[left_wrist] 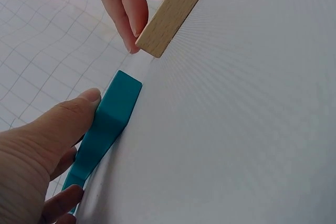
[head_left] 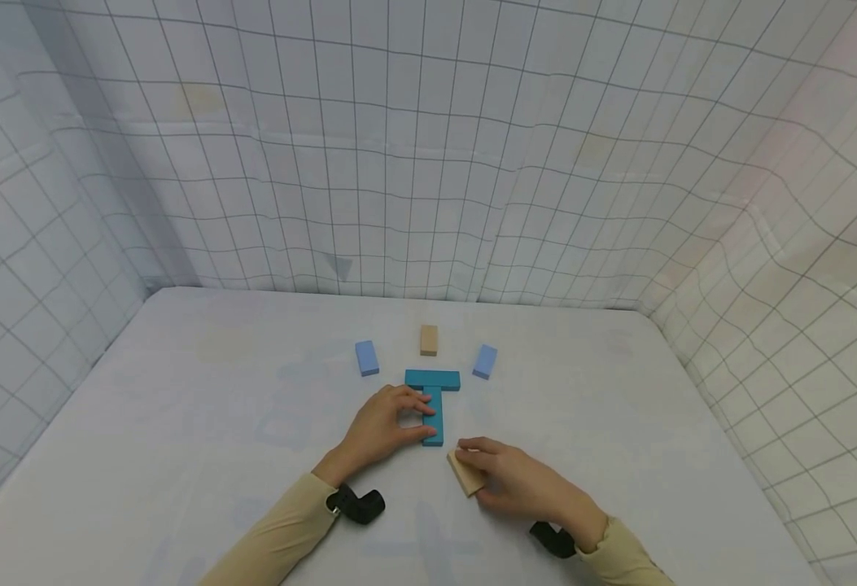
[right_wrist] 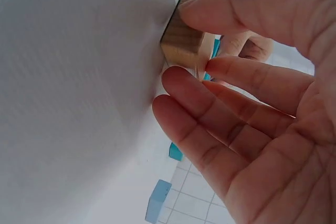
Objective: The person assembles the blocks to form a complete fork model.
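In the head view, two teal blocks form a T: a crossbar (head_left: pixel 443 379) and a stem (head_left: pixel 435 399) running toward the person. My left hand (head_left: pixel 386 422) touches the stem with thumb and fingertips, from its left side. In the left wrist view, the thumb lies against the teal stem (left_wrist: pixel 107 111). My right hand (head_left: pixel 519 480) pinches a plain wooden block (head_left: pixel 465 474) just right of the stem's near end. The right wrist view shows the thumb on one face of the wooden block (right_wrist: pixel 181 43), with a fingertip at its opposite edge and other fingers extended.
Beyond the T, another wooden block (head_left: pixel 429 340) lies between a blue block (head_left: pixel 366 358) on the left and a second blue block (head_left: pixel 484 361) on the right. All lie on the white tabletop (head_left: pixel 216 391). Gridded white sheets (head_left: pixel 413 163) hang around the table.
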A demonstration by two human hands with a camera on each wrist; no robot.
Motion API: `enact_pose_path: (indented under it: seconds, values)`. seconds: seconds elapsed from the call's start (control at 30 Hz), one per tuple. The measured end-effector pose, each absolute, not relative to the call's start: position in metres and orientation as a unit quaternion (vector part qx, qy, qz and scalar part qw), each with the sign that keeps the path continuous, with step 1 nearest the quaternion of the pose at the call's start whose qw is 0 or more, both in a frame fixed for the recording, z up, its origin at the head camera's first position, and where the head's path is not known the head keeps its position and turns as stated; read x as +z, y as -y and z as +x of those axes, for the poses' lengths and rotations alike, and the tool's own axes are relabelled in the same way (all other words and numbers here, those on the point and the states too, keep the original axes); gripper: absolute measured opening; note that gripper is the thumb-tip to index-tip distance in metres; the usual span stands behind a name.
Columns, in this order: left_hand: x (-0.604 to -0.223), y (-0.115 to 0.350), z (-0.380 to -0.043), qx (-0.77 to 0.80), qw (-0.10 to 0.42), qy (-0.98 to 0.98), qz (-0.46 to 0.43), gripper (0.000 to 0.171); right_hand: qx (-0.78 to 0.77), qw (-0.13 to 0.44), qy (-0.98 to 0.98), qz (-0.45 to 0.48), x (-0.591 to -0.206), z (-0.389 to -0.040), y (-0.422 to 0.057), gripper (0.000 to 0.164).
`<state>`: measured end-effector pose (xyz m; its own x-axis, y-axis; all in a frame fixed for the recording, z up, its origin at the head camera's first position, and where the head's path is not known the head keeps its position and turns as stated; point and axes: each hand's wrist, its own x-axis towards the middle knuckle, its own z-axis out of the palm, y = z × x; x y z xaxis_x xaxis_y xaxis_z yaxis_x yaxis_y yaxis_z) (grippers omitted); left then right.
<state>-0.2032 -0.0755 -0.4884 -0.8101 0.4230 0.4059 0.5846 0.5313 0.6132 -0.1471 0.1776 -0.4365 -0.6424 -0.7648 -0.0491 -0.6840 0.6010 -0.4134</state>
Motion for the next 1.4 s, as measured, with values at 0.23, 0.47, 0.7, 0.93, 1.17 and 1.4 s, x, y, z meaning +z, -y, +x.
enact_pose_path:
  seconds: [0.23, 0.47, 0.7, 0.93, 1.17, 1.4]
  values:
    - [-0.489, 0.076, -0.204, -0.387, 0.105, 0.87, -0.289, 0.03, -0.167, 0.076, -0.885, -0.427, -0.437, -0.143, -0.168, 0.048]
    - [-0.489, 0.076, -0.204, -0.387, 0.103, 0.869, -0.29, 0.03, -0.155, 0.064, -0.885, -0.434, -0.438, -0.14, -0.163, 0.048]
    - [-0.488, 0.076, -0.204, -0.388, 0.103, 0.869, -0.288, 0.03, -0.146, 0.055, -0.878, -0.453, -0.438, -0.139, -0.165, 0.041]
    - [-0.486, 0.075, -0.203, -0.39, 0.095, 0.87, -0.285, 0.029, -0.156, 0.006, -0.865, -0.477, -0.44, -0.14, -0.165, 0.033]
    - [-0.486, 0.076, -0.202, -0.393, 0.087, 0.871, -0.281, 0.03, -0.15, -0.019, -0.859, -0.489, -0.443, -0.141, -0.163, 0.027]
    - [-0.487, 0.076, -0.202, -0.391, 0.086, 0.872, -0.281, 0.03, -0.154, 0.007, -0.862, -0.483, -0.443, -0.139, -0.16, 0.028]
